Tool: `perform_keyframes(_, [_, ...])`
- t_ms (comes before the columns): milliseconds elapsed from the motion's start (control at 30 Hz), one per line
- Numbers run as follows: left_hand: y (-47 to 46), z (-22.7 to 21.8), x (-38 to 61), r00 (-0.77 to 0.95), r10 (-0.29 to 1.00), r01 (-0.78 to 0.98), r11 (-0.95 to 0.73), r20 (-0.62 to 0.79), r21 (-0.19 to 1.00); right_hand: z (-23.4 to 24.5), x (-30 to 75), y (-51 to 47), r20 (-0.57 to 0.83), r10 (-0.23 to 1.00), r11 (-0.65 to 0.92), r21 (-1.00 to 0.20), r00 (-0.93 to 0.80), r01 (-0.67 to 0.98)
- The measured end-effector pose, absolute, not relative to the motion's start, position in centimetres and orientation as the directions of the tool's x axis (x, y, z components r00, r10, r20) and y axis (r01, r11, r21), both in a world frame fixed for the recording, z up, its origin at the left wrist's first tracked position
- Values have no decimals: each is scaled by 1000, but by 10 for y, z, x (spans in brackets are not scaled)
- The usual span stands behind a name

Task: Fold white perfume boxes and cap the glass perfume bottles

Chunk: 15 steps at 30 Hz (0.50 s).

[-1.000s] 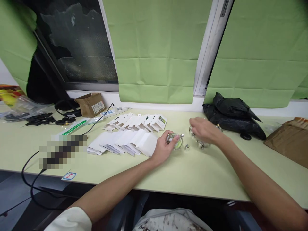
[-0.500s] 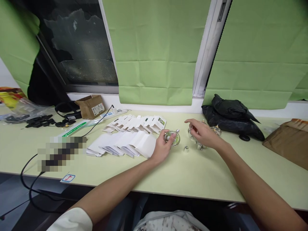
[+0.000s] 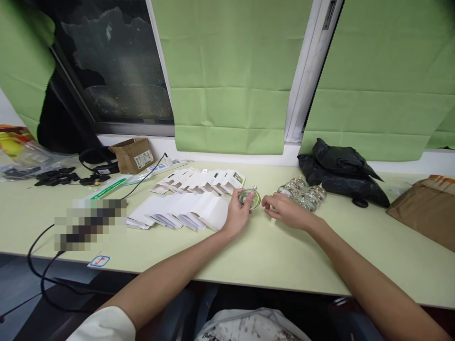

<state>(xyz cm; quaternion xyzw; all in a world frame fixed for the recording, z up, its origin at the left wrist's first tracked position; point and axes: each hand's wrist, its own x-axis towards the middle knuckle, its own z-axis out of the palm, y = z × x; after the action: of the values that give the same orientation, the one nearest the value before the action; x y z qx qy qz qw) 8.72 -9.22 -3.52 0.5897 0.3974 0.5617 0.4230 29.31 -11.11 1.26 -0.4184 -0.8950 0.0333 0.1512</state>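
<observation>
My left hand [image 3: 239,214] grips a small round clear glass bottle [image 3: 250,197] with a metal top, held just above the pale green table [image 3: 270,255]. My right hand [image 3: 285,211] lies on the table right of that bottle. Its fingers are curled together, fingertips pointing at the bottle and a short gap away. What they pinch is hidden under the hand. Behind my right hand, several more glass bottles [image 3: 304,193] stand in a cluster.
Two rows of flat white cartons [image 3: 185,206] fan out left of my left hand. A black bag [image 3: 341,170] lies at the back right, with a brown paper package [image 3: 426,210] beyond it. At the back left are a cardboard box [image 3: 133,154], a power strip, cables and black parts.
My right hand came away from the bottle cluster and moved left and down over the spot where a small silvery cap lay. My left hand lifted its bottle slightly towards the cartons.
</observation>
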Motion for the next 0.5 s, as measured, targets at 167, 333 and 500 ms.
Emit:
perform_keyframes(167, [-89, -39, 87, 43, 940, -4, -339, 339, 941, 6, 286, -110, 204, 739, 672, -172, -641, 720])
perform_keyframes(333, [-86, -43, 87, 35, 939, 0, -342, 342, 940, -1, 278, -110, 194, 753, 657, -151, -629, 739])
perform_keyframes(500, [-85, -44, 86, 43, 935, 7, -352, 351, 936, 3, 283, -110, 218, 755, 654, -188, -618, 733])
